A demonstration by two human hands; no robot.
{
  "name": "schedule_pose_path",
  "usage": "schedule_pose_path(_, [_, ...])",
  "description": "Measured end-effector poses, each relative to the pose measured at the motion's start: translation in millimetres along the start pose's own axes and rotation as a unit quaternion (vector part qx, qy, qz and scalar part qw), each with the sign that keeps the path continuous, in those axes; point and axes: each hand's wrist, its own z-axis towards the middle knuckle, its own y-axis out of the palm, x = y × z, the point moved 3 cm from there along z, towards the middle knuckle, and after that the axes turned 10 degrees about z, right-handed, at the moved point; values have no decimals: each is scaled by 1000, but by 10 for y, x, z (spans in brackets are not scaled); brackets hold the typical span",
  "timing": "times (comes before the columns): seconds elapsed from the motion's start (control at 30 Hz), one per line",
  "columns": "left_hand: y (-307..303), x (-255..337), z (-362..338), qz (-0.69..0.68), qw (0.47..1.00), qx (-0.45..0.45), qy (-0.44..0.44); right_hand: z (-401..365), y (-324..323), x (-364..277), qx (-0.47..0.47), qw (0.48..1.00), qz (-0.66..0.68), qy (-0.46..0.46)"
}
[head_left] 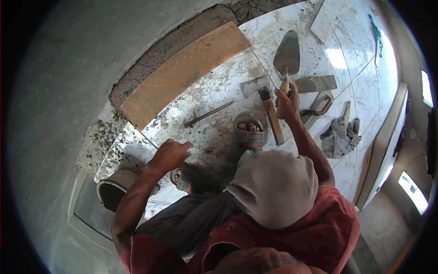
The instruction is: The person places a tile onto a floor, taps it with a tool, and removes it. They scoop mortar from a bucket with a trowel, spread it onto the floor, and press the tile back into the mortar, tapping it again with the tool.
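Note:
My right hand [288,106] is closed around the wooden handle of a trowel [287,51], its broad grey blade pointing away from me. My left hand [169,154] hangs above the floor with fingers loosely bent and apart, holding nothing. Close to my right hand, a hammer [272,116] with a wooden handle lies on the tiles, beside a flat float [315,84] and a hand saw [317,108]. Between my hands is a rusty metal rod [209,114]. A bucket [119,188] stands by my left forearm.
A long wooden board [187,75] lies along the mortar strip [173,43] at the wall's base. Rubble [102,137] is heaped at the left. Grey rags [341,137] are at the right, and a loose tile [325,20] is farther off. Dirt covers the white tiles.

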Motion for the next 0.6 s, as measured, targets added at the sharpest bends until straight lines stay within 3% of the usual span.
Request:
schedule_pose_path(0.07, [-9,74,-9,1,988,147,55,-56,-42,0,-26,998,-40,38])
schedule_pose_path(0.2, [-197,41,-1,-84,983,144,78,-232,-238,-171,33,997,-48,45])
schedule_pose_path(0.3, [-467,-26,-19,-12,992,124,21,-340,-611,-254,48,997,-37,52])
schedule_pose_path(0.4, [-884,117,-40,24,992,118,38,-583,-1221,-257,35,990,-129,47])
schedule_pose_path(0.47, [-1063,259,-27,65,989,116,68,-888,-1629,-145,86,968,-203,118])
schedule_pose_path(0.53, [-1173,419,-10,87,986,97,100,-1283,-2081,103,118,940,-307,93])
schedule_pose_path(0.57, [-1206,501,-1,98,984,93,113,-1539,-2258,197,141,934,-290,157])
schedule_pose_path(0.6, [-1217,592,12,105,983,78,128,-1790,-2388,256,160,924,-319,139])
